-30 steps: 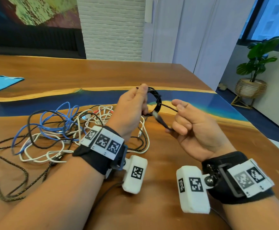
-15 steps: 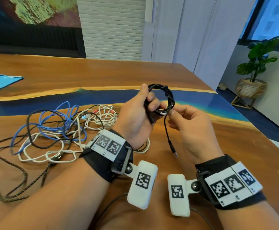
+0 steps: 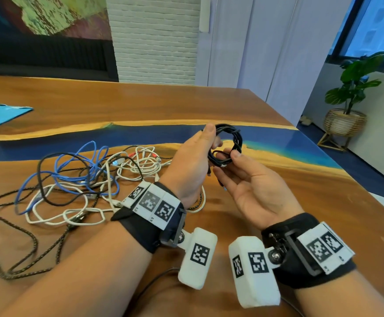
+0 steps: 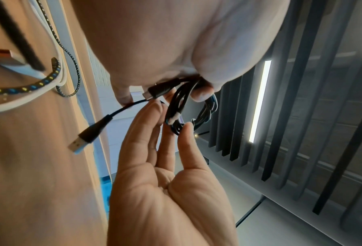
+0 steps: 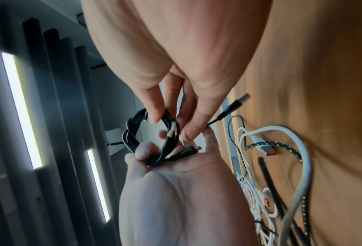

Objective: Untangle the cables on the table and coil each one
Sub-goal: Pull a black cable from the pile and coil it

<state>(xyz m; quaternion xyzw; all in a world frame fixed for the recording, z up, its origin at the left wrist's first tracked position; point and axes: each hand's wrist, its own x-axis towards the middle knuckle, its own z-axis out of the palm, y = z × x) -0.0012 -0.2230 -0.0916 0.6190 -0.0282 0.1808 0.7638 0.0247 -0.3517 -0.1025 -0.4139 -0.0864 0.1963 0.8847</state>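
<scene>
From the head view, the left hand (image 3: 191,161) grips a small black cable coil (image 3: 227,145) above the counter (image 3: 278,179), thumb over its top. The right hand (image 3: 252,186), palm up, pinches the coil's lower edge with thumb and forefinger. Left of both hands a tangle of cables (image 3: 83,179) lies on the counter: blue, white, black and braided.

In the left wrist view, the left fingers (image 4: 203,93) curl round the coil (image 4: 175,109), and the right fingers (image 4: 186,133) touch its strands. A USB plug (image 4: 79,144) dangles just beside them.

In the right wrist view, the right fingers (image 5: 154,114) pinch the coil (image 5: 133,133); the left thumb (image 5: 144,149) clamps it. The tangle (image 5: 281,158) lies beyond.
</scene>
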